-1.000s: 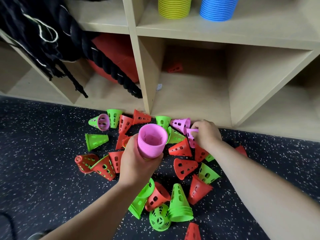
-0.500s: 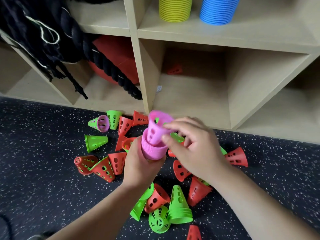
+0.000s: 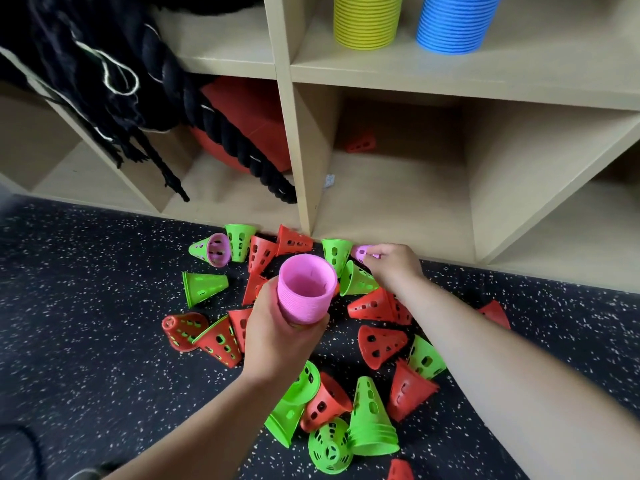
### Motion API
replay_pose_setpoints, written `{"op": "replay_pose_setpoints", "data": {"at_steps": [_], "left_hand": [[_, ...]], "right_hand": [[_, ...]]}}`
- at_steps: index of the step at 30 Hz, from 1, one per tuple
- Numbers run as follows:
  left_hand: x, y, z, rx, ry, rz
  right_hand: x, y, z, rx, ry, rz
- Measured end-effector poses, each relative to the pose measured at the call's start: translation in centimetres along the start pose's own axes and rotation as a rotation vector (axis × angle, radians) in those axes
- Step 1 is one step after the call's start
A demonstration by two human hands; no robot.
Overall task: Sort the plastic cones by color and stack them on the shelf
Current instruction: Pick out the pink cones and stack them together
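Note:
My left hand grips a stack of pink cones, held wide end up above the pile. My right hand reaches to the shelf's foot and pinches a loose pink cone lying on the floor. Several red cones and green cones lie scattered on the dark speckled floor around both hands. Another pink cone sits nested inside a green one at the left. On the upper shelf stand a yellow stack and a blue stack.
The wooden shelf has an open lower compartment with one red cone at its back. A thick black rope and a red ball fill the compartment to the left. The floor is dark speckled rubber.
My right hand dropped a pink cone into the stack, then moved away to the shelf's foot and took hold of another pink cone. The stack in my left hand stays put.

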State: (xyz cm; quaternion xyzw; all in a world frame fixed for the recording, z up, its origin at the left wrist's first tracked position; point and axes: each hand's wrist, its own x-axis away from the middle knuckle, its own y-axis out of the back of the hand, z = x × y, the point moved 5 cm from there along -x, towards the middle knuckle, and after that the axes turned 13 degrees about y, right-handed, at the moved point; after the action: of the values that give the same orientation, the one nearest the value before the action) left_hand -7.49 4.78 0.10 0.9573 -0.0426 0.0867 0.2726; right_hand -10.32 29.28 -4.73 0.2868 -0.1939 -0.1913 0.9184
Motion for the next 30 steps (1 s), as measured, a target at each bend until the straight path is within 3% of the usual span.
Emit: {"op": "replay_pose_setpoints", "data": {"at_steps": [4,9,15,19,21,26,30], "left_hand": [[-0.6,0.4,0.1,-0.009,0.014,-0.013],[-0.8,0.4,0.3,-0.006,0.021,-0.007],[-1.0,0.1,0.4,0.007,0.025,0.005],[-0.8,0.0,0.0,0.03,-0.004,0.0],[-0.6,0.3,-0.3,0.043,-0.012,-0.003],[-0.1,1.6,-1.4,0.115,-0.043,-0.018],[0.1,1.6,-1.4,0.131,-0.04,0.0]], "right_hand": [[-0.1,1.4,0.6,0.109,0.101,-0.2],[4.8,5.7,4.4,0.017,0.396,-0.425],[11.7,7.4,10.1,-0.027,0.844,-0.416],[12.8,5.1,12.9,0.058,1.132,-0.226],[12.8,3.9,12.9,-0.006,1.074,-0.118],[12.0,0.4,9.1,-0.332,0.412,0.137],[11.8,-2.2,8.5,-0.417,0.339,0.188]]}}
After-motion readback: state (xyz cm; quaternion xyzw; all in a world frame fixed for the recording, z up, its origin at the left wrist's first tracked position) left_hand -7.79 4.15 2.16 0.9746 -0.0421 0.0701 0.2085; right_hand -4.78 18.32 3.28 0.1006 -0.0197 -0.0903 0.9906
